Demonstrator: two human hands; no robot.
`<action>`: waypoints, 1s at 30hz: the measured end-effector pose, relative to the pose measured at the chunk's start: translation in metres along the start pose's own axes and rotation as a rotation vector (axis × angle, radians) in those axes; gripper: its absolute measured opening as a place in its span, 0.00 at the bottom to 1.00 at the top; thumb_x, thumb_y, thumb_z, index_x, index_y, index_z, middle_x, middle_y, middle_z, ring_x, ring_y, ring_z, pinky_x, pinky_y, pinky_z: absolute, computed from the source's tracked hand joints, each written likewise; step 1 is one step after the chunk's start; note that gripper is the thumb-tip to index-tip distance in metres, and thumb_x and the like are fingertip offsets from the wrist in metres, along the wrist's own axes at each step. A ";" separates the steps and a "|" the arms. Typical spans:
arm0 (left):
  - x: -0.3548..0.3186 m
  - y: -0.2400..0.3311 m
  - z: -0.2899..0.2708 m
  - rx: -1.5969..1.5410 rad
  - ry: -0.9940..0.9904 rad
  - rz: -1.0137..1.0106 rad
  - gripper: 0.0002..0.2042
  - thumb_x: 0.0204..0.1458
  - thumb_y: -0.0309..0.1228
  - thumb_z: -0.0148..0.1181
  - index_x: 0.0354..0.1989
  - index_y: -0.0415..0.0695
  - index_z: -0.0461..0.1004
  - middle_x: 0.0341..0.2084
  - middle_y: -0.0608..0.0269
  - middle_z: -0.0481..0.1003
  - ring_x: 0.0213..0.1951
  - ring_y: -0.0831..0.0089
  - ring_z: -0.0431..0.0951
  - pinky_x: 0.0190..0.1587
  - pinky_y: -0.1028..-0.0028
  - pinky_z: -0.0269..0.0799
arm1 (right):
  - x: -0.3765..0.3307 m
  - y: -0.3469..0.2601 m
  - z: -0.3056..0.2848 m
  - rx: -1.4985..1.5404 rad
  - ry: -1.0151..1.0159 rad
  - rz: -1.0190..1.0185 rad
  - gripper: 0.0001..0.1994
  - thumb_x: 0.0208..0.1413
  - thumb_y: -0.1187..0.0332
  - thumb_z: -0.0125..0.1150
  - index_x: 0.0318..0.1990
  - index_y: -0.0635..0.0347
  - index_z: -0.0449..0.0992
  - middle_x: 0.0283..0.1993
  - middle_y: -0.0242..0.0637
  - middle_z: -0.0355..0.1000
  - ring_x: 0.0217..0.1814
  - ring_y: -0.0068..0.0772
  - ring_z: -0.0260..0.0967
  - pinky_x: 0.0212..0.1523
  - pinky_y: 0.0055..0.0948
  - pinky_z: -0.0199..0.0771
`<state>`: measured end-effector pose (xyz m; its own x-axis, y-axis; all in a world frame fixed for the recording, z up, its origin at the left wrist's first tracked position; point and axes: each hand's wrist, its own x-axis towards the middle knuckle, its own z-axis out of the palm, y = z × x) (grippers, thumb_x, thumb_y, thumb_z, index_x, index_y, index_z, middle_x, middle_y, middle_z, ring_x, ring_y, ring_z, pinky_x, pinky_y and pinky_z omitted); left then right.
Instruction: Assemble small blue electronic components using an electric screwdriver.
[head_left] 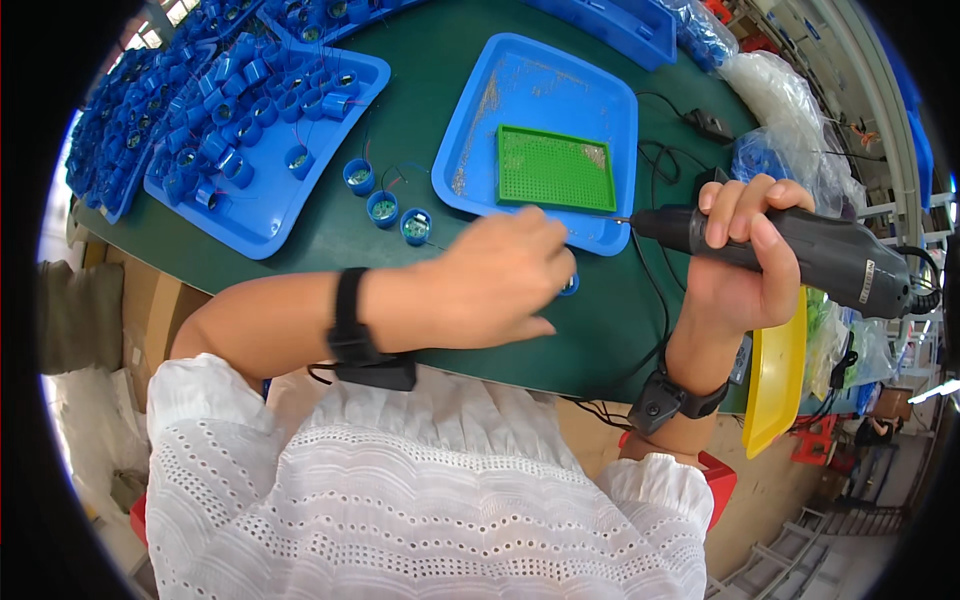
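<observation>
My right hand (745,255) is wrapped round a dark grey electric screwdriver (830,250). The tool lies nearly level, its thin bit pointing left over the near right edge of a blue tray (540,75). My left hand (500,275) is over the table in front of that tray, slightly blurred, fingers curled and thumb apart; its fingertips are hidden. Partly covered by this hand is a small blue round part (570,286). Left of it stand several blue cups with circuit boards and thin wires, the nearest cup (416,227) by my wrist. Inside the tray is a green perforated plate (550,170) with tiny pieces in one corner.
A second blue tray (270,225) and a large heap of blue cups (120,140) fill the left. Black cables (655,200) run across the green table (480,370). Plastic bags (790,90) lie at the far right, with a yellow tray (775,385) at the right edge.
</observation>
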<state>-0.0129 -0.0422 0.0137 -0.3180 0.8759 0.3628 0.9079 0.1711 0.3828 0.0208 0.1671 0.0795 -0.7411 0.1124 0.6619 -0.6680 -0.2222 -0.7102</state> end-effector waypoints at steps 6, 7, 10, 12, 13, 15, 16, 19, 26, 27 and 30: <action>0.011 -0.014 0.040 0.032 0.057 0.010 0.13 0.33 0.33 0.68 0.23 0.41 0.71 0.31 0.59 0.65 0.40 0.62 0.64 0.40 0.66 0.59 | 0.002 0.015 -0.006 -0.004 0.042 0.031 0.14 0.44 0.75 0.50 0.42 0.63 0.65 0.23 0.36 0.64 0.22 0.30 0.63 0.35 0.33 0.63; 0.006 -0.017 0.033 -0.021 0.084 0.029 0.12 0.32 0.32 0.68 0.24 0.42 0.72 0.32 0.59 0.66 0.41 0.61 0.64 0.41 0.64 0.59 | 0.001 0.019 -0.005 -0.009 0.052 0.050 0.15 0.44 0.74 0.50 0.43 0.63 0.65 0.23 0.36 0.64 0.22 0.31 0.63 0.35 0.34 0.63; -0.016 -0.031 0.012 -0.086 0.054 0.025 0.13 0.32 0.30 0.67 0.29 0.43 0.75 0.37 0.58 0.66 0.46 0.57 0.63 0.49 0.52 0.58 | 0.005 0.036 0.003 -0.026 0.021 0.075 0.14 0.45 0.74 0.51 0.42 0.63 0.63 0.23 0.37 0.64 0.22 0.31 0.63 0.34 0.34 0.64; -0.027 -0.039 0.001 -0.074 0.029 -0.014 0.14 0.32 0.31 0.67 0.30 0.43 0.75 0.41 0.56 0.66 0.50 0.56 0.61 0.56 0.41 0.51 | 0.011 0.050 0.012 0.001 0.019 0.084 0.14 0.45 0.76 0.50 0.42 0.64 0.63 0.23 0.37 0.64 0.22 0.31 0.63 0.32 0.32 0.65; -0.029 -0.043 -0.001 -0.102 0.023 -0.037 0.15 0.33 0.33 0.68 0.30 0.43 0.75 0.44 0.56 0.65 0.52 0.55 0.60 0.59 0.36 0.43 | 0.013 0.058 0.014 -0.020 0.008 0.078 0.13 0.45 0.78 0.50 0.42 0.65 0.63 0.23 0.38 0.65 0.22 0.30 0.63 0.30 0.31 0.66; -0.031 -0.045 0.000 -0.097 0.062 -0.082 0.15 0.33 0.34 0.69 0.30 0.43 0.75 0.44 0.56 0.65 0.52 0.55 0.60 0.58 0.36 0.43 | 0.018 0.070 0.020 -0.046 -0.031 0.063 0.13 0.45 0.81 0.49 0.41 0.67 0.63 0.24 0.38 0.66 0.22 0.27 0.64 0.28 0.26 0.68; -0.032 -0.045 0.000 -0.089 0.100 -0.127 0.15 0.33 0.35 0.70 0.30 0.43 0.74 0.44 0.57 0.65 0.52 0.55 0.60 0.58 0.36 0.44 | 0.020 0.076 0.023 -0.043 -0.037 0.069 0.13 0.45 0.81 0.49 0.41 0.67 0.63 0.24 0.38 0.66 0.22 0.27 0.64 0.28 0.26 0.68; -0.034 -0.047 0.002 -0.088 0.106 -0.151 0.16 0.33 0.37 0.71 0.28 0.43 0.74 0.44 0.57 0.65 0.53 0.55 0.60 0.58 0.36 0.43 | 0.024 0.090 0.027 -0.059 -0.068 0.081 0.13 0.45 0.81 0.51 0.40 0.67 0.63 0.24 0.37 0.66 0.23 0.25 0.65 0.27 0.24 0.68; -0.037 -0.052 0.000 -0.121 0.101 -0.190 0.13 0.33 0.35 0.70 0.26 0.43 0.74 0.44 0.57 0.65 0.54 0.56 0.59 0.58 0.35 0.42 | 0.023 0.102 0.029 -0.090 -0.085 0.106 0.12 0.45 0.81 0.51 0.40 0.67 0.63 0.24 0.37 0.66 0.23 0.25 0.65 0.26 0.23 0.68; -0.037 -0.053 0.000 -0.121 0.096 -0.192 0.13 0.33 0.35 0.70 0.26 0.43 0.75 0.44 0.57 0.65 0.54 0.56 0.59 0.58 0.35 0.42 | 0.023 0.103 0.029 -0.096 -0.083 0.105 0.12 0.45 0.81 0.51 0.40 0.67 0.63 0.24 0.37 0.66 0.23 0.25 0.65 0.26 0.23 0.68; -0.038 -0.054 0.000 -0.122 0.094 -0.194 0.12 0.34 0.34 0.69 0.26 0.42 0.75 0.44 0.57 0.65 0.54 0.57 0.59 0.58 0.35 0.42 | 0.022 0.104 0.030 -0.108 -0.079 0.113 0.12 0.45 0.81 0.51 0.40 0.67 0.63 0.24 0.37 0.66 0.22 0.25 0.65 0.26 0.23 0.67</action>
<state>-0.0500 -0.0852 -0.0207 -0.5119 0.7855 0.3478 0.7898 0.2712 0.5502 -0.0627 0.1177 0.0276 -0.8071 0.0152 0.5902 -0.5872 -0.1237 -0.7999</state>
